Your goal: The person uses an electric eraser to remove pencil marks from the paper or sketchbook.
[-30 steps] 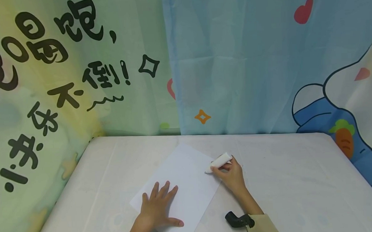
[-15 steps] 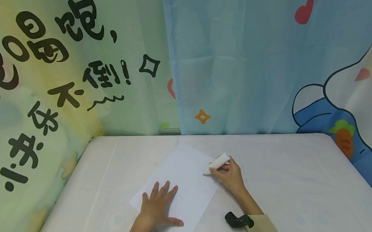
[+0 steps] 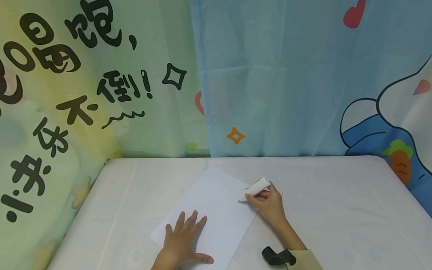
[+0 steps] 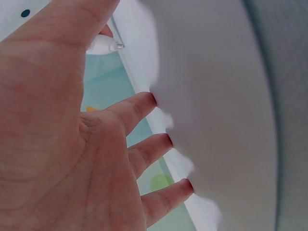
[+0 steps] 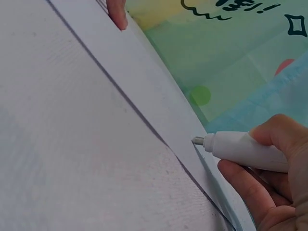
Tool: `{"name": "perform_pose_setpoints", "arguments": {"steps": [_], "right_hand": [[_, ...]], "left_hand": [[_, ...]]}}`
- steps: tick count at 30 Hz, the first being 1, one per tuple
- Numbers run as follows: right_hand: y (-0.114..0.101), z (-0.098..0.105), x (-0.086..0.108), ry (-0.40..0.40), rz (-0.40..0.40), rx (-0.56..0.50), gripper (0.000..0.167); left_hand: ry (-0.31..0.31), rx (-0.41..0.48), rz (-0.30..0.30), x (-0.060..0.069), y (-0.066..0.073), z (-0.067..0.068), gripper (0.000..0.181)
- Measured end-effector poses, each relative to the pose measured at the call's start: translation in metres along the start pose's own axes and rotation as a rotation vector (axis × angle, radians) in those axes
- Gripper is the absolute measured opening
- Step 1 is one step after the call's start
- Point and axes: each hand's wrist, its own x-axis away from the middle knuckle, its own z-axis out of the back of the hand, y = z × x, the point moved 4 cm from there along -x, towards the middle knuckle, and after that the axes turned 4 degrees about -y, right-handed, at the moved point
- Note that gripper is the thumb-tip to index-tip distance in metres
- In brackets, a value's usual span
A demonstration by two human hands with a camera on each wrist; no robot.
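A sheet of white paper [image 3: 218, 190] lies slantwise on the table. My left hand [image 3: 184, 243] rests on its lower left part with fingers spread; in the left wrist view its fingertips [image 4: 150, 98] touch the paper. My right hand [image 3: 270, 204] pinches a thick white correction pen [image 3: 255, 189] between thumb and fingers, over the paper's right side. The pen is tilted, its narrow metal tip [image 5: 198, 140] down at the paper in the right wrist view. No marks can be made out on the sheet.
A white cloth covers the table [image 3: 329, 210]. Behind it hangs a blue curtain [image 3: 289, 77], and a green one with black lettering [image 3: 121, 86] hangs at the left. A black wrist device [image 3: 277, 256] sits by the right sleeve [image 3: 306, 263].
My right hand shifted the correction pen slightly down and left, then back up and right to about where it was. The left hand and the paper have stayed still.
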Motion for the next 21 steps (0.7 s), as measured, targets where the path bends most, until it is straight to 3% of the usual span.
{"name": "perform_pose_setpoints", "arguments": {"steps": [15, 21], "right_hand": [[-0.0051, -0.0063, 0.0029, -0.073, -0.004, -0.015, 0.04], [-0.0044, -0.0052, 0.0022, -0.055, 0.009, 0.001, 0.04]], "left_hand": [[-0.003, 0.01, -0.001, 0.0005, -0.0001, -0.0006, 0.105], [-0.001, 0.014, -0.002, 0.0001, -0.0004, -0.0007, 0.105]]}}
